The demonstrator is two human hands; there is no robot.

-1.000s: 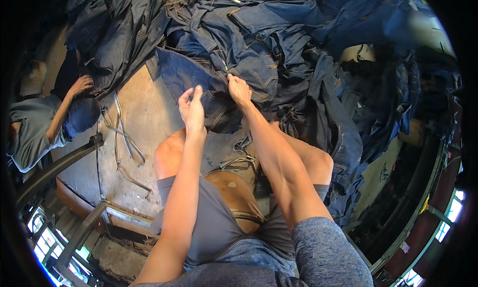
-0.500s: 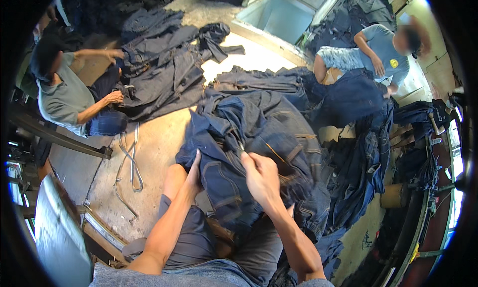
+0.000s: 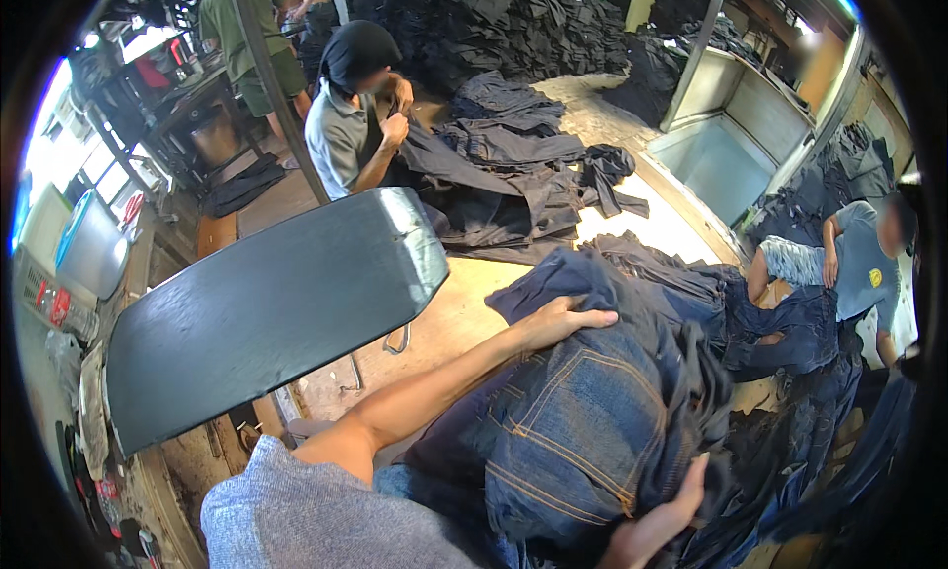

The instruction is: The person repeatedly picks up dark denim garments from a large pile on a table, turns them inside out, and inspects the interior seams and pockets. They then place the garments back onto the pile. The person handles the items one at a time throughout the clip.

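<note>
A pair of dark blue jeans [image 3: 592,421] with orange stitching lies bunched over my lap, a back pocket facing up. My left hand [image 3: 561,324] grips its upper edge, thumb stretched along the cloth and the other fingers partly hidden in the folds. Lower right, my right hand [image 3: 664,518] holds the side of the same jeans, its fingertips against the dark fabric. More dark denim [image 3: 681,283] lies just beyond the bundle, and where one garment ends and another begins is hard to make out.
A black padded board [image 3: 276,303] juts in at my left. Past it, a person [image 3: 346,125] handles dark trousers beside a denim heap [image 3: 523,164]. Another person [image 3: 869,258] sits at the right with jeans. A pale open-topped bin [image 3: 726,159] stands at the back.
My view has swung left, bringing the black board into full sight. The jeans have been turned so a back pocket shows. My right hand has shifted from the bundle's middle to its lower right side.
</note>
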